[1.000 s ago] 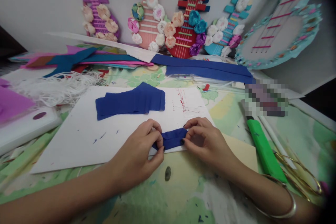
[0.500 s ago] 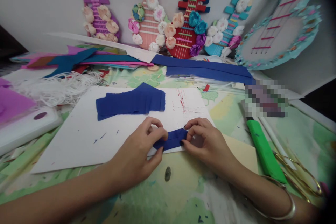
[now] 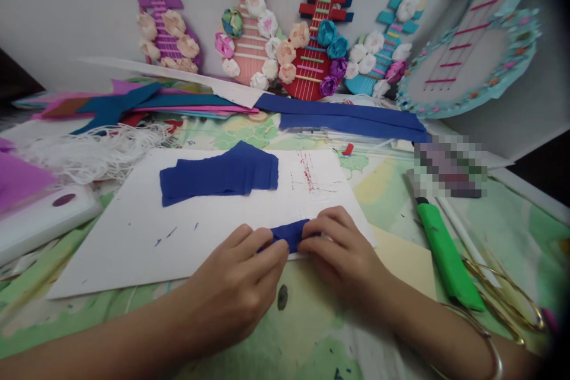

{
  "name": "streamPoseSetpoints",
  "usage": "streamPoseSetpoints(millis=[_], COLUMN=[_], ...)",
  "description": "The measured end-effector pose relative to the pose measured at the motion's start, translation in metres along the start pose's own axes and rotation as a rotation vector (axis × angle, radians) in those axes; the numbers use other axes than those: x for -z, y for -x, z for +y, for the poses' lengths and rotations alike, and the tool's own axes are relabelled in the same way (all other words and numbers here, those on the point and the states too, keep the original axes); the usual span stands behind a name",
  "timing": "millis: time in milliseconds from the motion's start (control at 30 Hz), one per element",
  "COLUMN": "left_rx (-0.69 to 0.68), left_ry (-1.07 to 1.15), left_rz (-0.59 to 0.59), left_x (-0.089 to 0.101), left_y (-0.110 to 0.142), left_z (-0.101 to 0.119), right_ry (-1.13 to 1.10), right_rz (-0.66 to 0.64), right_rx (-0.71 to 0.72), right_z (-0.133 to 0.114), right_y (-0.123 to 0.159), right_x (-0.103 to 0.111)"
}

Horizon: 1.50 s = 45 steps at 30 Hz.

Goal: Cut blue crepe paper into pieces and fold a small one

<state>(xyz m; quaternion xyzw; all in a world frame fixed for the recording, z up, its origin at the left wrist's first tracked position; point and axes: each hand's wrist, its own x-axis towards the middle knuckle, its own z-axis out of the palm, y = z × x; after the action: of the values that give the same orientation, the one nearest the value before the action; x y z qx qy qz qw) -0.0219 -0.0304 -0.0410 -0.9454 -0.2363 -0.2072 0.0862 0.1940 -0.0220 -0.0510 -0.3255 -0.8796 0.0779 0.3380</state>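
A small dark blue strip of crepe paper [image 3: 291,235] lies at the front edge of a white board [image 3: 129,249]. My left hand [image 3: 249,273] has its fingers closed on the strip's left end. At the other end, my right hand [image 3: 341,246] grips the strip between curled fingers and a hidden thumb. Both ends of the strip are covered by the fingers. Behind the hands, flat on the board, rest several overlapping blue pieces [image 3: 220,173] of the same material.
A utility knife with a green handle [image 3: 447,255] and gold-handled scissors [image 3: 507,291] lie at the right. White string [image 3: 102,151] is heaped at the left near a white device [image 3: 48,219]. Paper-flowered toy instruments [image 3: 316,41] lean on the wall behind a long blue strip [image 3: 342,116].
Both hands have turned over the strip, with fingers now more curled and thumbs tucked out of sight. Less of the strip shows. The view has shifted slightly.
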Motion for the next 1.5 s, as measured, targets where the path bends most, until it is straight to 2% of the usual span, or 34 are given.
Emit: streamPoseSetpoints(millis=[100, 267, 633, 967, 1233, 1500], left_rx=[-0.043, -0.084, -0.079, -0.058, 0.022, -0.035], left_ry=[-0.107, -0.151, -0.094, -0.038, 0.126, 0.159], left_rz=[-0.004, 0.005, 0.022, 0.109, 0.078, 0.014], left_x=[0.0, 0.002, 0.003, 0.005, 0.013, 0.015], left_y=[0.003, 0.004, 0.006, 0.003, 0.002, 0.002], left_z=[0.002, 0.002, 0.0, -0.003, -0.01, -0.014], right_ry=[0.061, 0.167, 0.341, 0.321, 0.299, 0.29], right_rz=[-0.075, -0.201, -0.264, -0.195, -0.146, -0.123], right_rx=[0.097, 0.121, 0.205, 0.188, 0.187, 0.203], right_z=[-0.001, -0.005, -0.008, -0.004, 0.0, 0.002], right_y=[0.001, 0.0, 0.001, 0.003, 0.006, 0.007], right_x=[0.003, 0.011, 0.016, 0.019, 0.022, 0.023])
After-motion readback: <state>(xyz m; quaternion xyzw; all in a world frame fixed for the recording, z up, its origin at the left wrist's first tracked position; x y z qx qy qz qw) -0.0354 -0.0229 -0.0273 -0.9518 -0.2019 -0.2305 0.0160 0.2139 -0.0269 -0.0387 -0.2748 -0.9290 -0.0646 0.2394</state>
